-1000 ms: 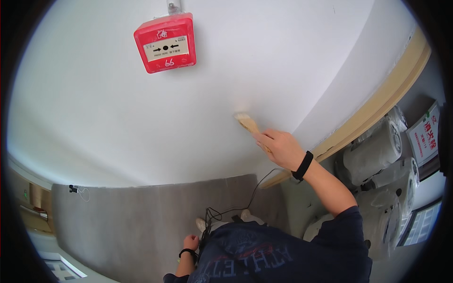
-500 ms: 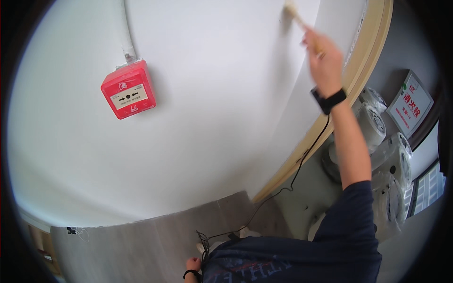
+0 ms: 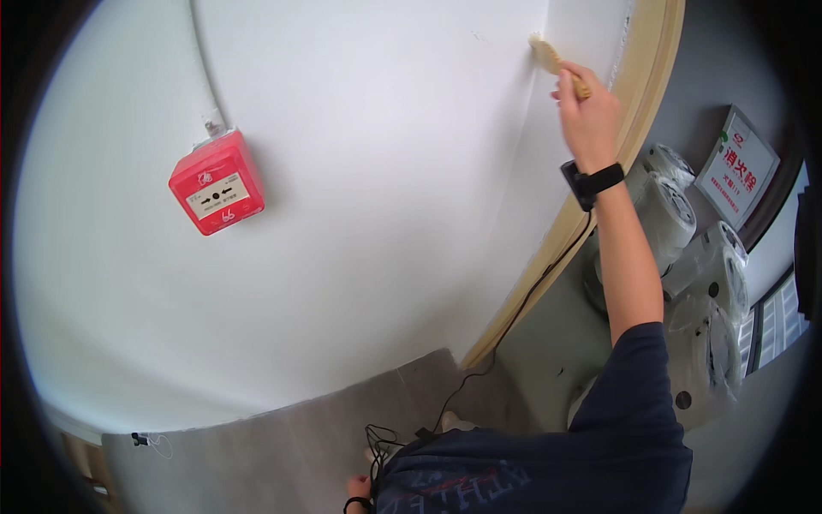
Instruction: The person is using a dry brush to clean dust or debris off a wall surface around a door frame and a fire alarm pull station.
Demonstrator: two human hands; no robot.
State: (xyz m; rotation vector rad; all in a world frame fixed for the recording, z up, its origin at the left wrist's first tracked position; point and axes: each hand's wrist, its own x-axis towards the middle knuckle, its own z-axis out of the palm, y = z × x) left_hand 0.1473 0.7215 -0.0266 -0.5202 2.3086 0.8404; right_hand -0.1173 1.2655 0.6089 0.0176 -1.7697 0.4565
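Right hand (image 3: 589,116) — fingers closed round a wooden-handled brush (image 3: 548,56) — bristles on the smooth white wall (image 3: 385,128); left hand's (image 3: 355,490) fingers unclear.

The right hand (image 3: 589,107) has lifted the paintbrush (image 3: 555,62) from mid-wall up to the white wall (image 3: 385,128) beside the wooden door frame (image 3: 644,111).

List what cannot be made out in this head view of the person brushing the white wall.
- Left hand: cut off by the lower edge, only the wrist area shows; what it holds cannot be told.
- Brush: its handle is hidden inside the right hand; the fingers' grip cannot be seen.
- Wrapped rolls: squeezed at the fisheye rim, contents unclear through the plastic.
- Small dark thing at the wall's foot: too small to identify.
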